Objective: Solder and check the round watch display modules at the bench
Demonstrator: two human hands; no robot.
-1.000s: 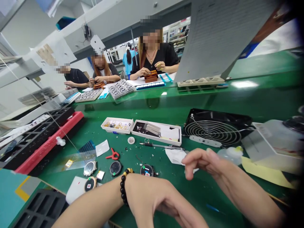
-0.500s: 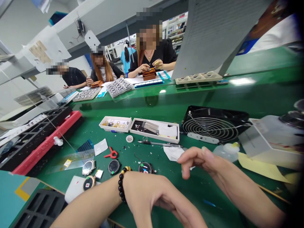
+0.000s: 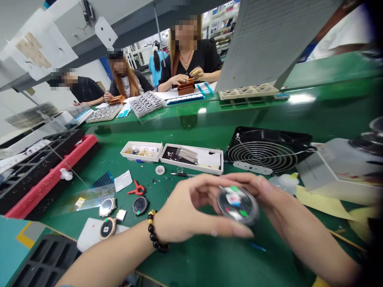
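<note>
A round watch head (image 3: 237, 204) with a dark glass face, green stickers and a small coloured label is held up between my two hands, tilted toward me. My left hand (image 3: 191, 211), with a beaded bracelet at the wrist, has its thumb below the face and its fingers behind. My right hand (image 3: 266, 195) closes on the upper right edge; its fingertips are partly hidden. On the bench to the left lie a black watch head (image 3: 140, 205), a silver one (image 3: 107, 207) and a gold-rimmed one (image 3: 108, 227). A red clamp (image 3: 136, 187) is near them.
Two white parts trays (image 3: 141, 151) (image 3: 191, 159) lie ahead. A black fan (image 3: 269, 153) with a wire guard stands right of them, by a clear bottle (image 3: 284, 183). A red-edged black rack (image 3: 56, 171) runs along the left. Co-workers sit across the bench.
The watch head has come into view between my hands, which held nothing visible before. My left hand has risen and its fingers have closed on it, meeting my right. The view has shifted slightly.
</note>
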